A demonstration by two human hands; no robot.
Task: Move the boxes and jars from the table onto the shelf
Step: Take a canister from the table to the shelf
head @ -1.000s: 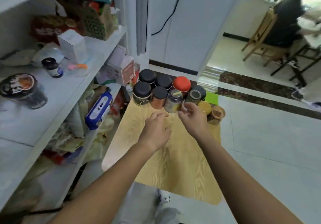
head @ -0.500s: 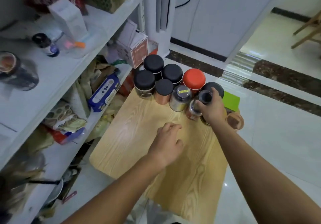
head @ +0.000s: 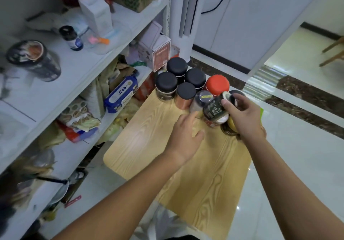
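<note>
Dark-labelled jar [head: 214, 109] tilted above table [head: 149, 137]; other jars [head: 185, 90] upright, clustered.

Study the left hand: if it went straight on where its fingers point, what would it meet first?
Probably the clear-lidded jar, just beyond the left hand. The tilted dark jar held in the right hand lies close beside it, and depth is unclear.

A white panelled wall [head: 242, 25] stands at the back, with a black cable [head: 222, 1] hanging down it and a dark skirting [head: 221, 59] along its foot; a white slotted post [head: 183, 16] rises beside it; the floor [head: 297, 156] is glossy pale tile, crossed by dark marbled bands [head: 312, 96]; beyond them the tiles glare with bright light; wooden chair legs [head: 333, 53] show at the right edge.
</note>
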